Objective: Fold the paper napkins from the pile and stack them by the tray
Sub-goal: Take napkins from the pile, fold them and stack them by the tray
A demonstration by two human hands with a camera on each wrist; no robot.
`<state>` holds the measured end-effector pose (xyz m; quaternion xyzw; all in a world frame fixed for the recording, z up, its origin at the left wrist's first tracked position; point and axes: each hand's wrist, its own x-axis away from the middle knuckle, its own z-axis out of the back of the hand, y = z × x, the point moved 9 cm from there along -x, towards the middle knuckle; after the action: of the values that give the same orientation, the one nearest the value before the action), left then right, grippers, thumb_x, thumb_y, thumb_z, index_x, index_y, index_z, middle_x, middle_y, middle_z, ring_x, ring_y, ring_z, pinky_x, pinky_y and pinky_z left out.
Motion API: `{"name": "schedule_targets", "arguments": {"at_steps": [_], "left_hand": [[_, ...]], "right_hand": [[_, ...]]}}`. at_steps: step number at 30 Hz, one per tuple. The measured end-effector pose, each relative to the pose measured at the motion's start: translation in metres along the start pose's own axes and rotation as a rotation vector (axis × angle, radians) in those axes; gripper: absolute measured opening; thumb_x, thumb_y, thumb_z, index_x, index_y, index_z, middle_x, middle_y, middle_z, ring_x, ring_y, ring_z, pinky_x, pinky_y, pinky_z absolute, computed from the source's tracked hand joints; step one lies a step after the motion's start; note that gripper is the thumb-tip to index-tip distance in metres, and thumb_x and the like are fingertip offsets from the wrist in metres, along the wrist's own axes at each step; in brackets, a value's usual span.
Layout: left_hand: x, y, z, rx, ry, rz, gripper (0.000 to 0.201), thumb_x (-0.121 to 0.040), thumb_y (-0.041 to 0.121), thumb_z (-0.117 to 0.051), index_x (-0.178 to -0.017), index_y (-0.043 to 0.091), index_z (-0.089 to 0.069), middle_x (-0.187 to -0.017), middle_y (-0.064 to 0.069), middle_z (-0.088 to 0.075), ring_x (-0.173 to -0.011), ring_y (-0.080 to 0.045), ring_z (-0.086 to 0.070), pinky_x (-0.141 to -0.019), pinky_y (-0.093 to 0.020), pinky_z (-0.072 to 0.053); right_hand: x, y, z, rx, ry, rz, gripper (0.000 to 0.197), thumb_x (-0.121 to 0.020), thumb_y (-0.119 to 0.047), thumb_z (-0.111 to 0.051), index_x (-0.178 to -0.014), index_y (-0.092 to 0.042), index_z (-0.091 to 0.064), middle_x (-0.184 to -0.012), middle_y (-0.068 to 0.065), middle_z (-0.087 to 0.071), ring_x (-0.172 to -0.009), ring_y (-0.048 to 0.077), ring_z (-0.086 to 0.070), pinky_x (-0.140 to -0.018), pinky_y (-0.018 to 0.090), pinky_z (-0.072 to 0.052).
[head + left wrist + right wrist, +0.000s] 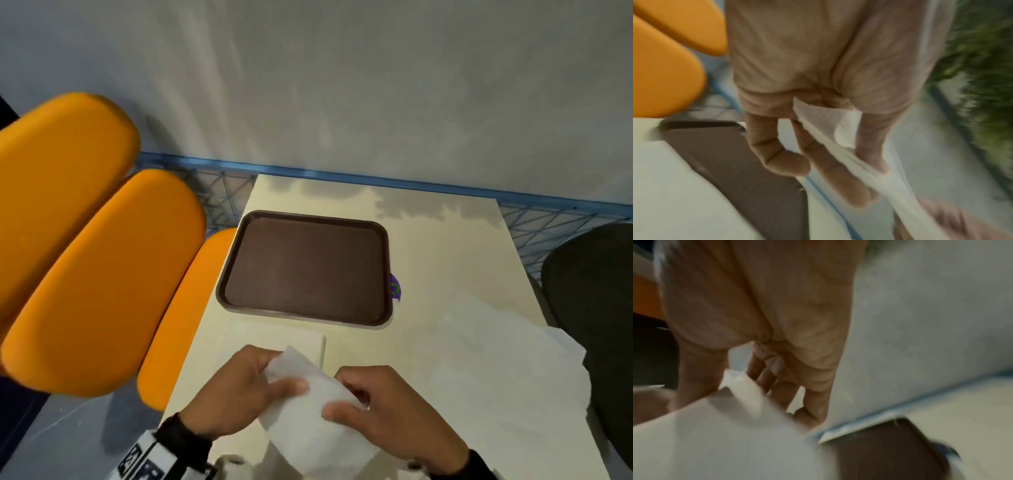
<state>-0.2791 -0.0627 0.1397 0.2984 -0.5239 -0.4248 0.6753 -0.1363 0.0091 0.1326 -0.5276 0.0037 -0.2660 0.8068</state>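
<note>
Both grips closed on the napkin (pixel 308 411): your left hand (pixel 236 390) pinches its far corner, right hand (pixel 387 407) pinches the near edge, held just above the tabletop (pixel 445 260) in front of the tray (pixel 385 274). Thin, limp, tears easily, so hold corners lightly. Pile (pixel 507 359) sits to the right.

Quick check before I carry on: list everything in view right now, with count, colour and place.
tray: one, dark brown, centre of table
held napkin: one, white, between both hands
folded napkins: white, flat in front of tray; count unclear
napkin pile: white, table's right side
table: one, cream
chairs: orange, left of table
purple scrap: one, at tray's right edge
left hand: pinches napkin
right hand: pinches napkin
</note>
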Motion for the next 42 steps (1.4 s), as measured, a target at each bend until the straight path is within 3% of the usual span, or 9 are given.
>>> {"name": "schedule_targets", "arguments": {"at_steps": [4,8,16,21,27,33,37,40,42], "left_hand": [[-0.013,-0.097,0.048,0.286,0.210,0.193,0.026,-0.087,0.031,-0.072,-0.098,0.007,-0.076,-0.097,-0.010,-0.077,-0.091,-0.029,-0.074,-0.086,-0.048,-0.059],[-0.032,-0.177,0.065,0.269,0.266,0.377,0.022,-0.094,0.021,-0.067,-0.097,0.001,-0.074,-0.098,-0.025,-0.073,-0.086,-0.040,-0.070,-0.078,-0.052,-0.057],[-0.083,-0.205,0.120,0.000,0.535,0.411,0.039,-0.085,0.025,-0.076,-0.059,0.015,-0.048,-0.063,-0.003,-0.051,-0.065,-0.024,-0.045,-0.064,-0.031,-0.038],[-0.089,-0.214,0.118,-0.091,0.549,0.442,0.024,-0.086,0.023,-0.074,-0.073,0.006,-0.063,-0.072,-0.006,-0.063,-0.069,-0.021,-0.054,-0.058,-0.026,-0.040],[-0.088,-0.214,0.116,-0.098,0.544,0.457,0.021,-0.085,0.020,-0.075,-0.080,0.010,-0.058,-0.075,-0.003,-0.062,-0.072,-0.019,-0.056,-0.061,-0.026,-0.045],[-0.081,-0.190,0.122,-0.299,0.639,0.329,0.071,-0.072,0.044,-0.085,-0.126,0.017,-0.047,-0.119,-0.004,-0.053,-0.111,-0.024,-0.055,-0.088,-0.038,-0.051],[-0.103,-0.141,0.068,-0.626,0.472,-0.116,0.055,-0.095,0.037,-0.061,-0.145,0.025,-0.041,-0.154,-0.003,-0.038,-0.145,-0.025,-0.032,-0.118,-0.041,-0.023],[-0.120,-0.164,0.029,-0.696,0.223,-0.081,0.053,-0.106,0.029,-0.035,-0.156,0.026,-0.019,-0.165,0.003,0.003,-0.154,-0.024,0.003,-0.119,-0.037,0.005],[-0.120,-0.188,0.021,-0.736,0.175,-0.027,0.056,-0.103,0.046,-0.011,-0.157,0.034,-0.002,-0.158,0.009,0.022,-0.153,-0.023,0.015,-0.118,-0.038,0.013]], "right_hand": [[-0.020,0.067,-0.038,-0.264,-0.053,-0.302,0.024,-0.083,-0.031,-0.080,-0.066,-0.020,-0.066,-0.064,-0.010,-0.060,-0.061,0.006,-0.054,-0.061,0.020,-0.039],[-0.042,0.115,-0.067,-0.549,0.169,-0.574,0.018,-0.089,-0.019,-0.073,-0.076,-0.007,-0.069,-0.064,0.000,-0.059,-0.051,0.010,-0.046,-0.053,0.024,-0.031],[-0.102,0.139,-0.055,-0.440,0.576,-0.628,0.031,-0.080,-0.021,-0.072,-0.052,-0.020,-0.058,-0.054,-0.008,-0.055,-0.060,0.016,-0.053,-0.062,0.033,-0.041],[-0.108,0.156,-0.060,-0.351,0.677,-0.708,0.045,-0.079,-0.021,-0.075,-0.041,-0.026,-0.052,-0.041,-0.016,-0.045,-0.056,0.014,-0.045,-0.066,0.029,-0.039],[-0.109,0.166,-0.064,-0.320,0.697,-0.738,0.025,-0.076,-0.032,-0.075,-0.062,-0.022,-0.057,-0.069,-0.008,-0.061,-0.070,0.017,-0.057,-0.075,0.034,-0.050],[-0.104,0.118,-0.041,0.102,0.863,-0.452,0.018,-0.093,-0.036,-0.063,-0.103,-0.025,-0.053,-0.102,-0.006,-0.054,-0.095,0.015,-0.056,-0.081,0.030,-0.047],[-0.142,0.061,-0.082,0.534,0.551,-0.079,0.034,-0.099,-0.027,-0.055,-0.132,-0.022,-0.051,-0.140,0.001,-0.052,-0.130,0.017,-0.047,-0.107,0.036,-0.043],[-0.160,0.085,-0.121,0.672,0.233,-0.153,0.055,-0.104,-0.024,-0.042,-0.156,-0.016,-0.025,-0.167,0.007,-0.010,-0.154,0.030,-0.012,-0.122,0.051,-0.023],[-0.156,0.105,-0.125,0.734,0.212,-0.219,0.054,-0.107,-0.037,-0.019,-0.154,-0.013,-0.028,-0.164,0.012,-0.017,-0.151,0.034,-0.023,-0.116,0.056,-0.033]]}}
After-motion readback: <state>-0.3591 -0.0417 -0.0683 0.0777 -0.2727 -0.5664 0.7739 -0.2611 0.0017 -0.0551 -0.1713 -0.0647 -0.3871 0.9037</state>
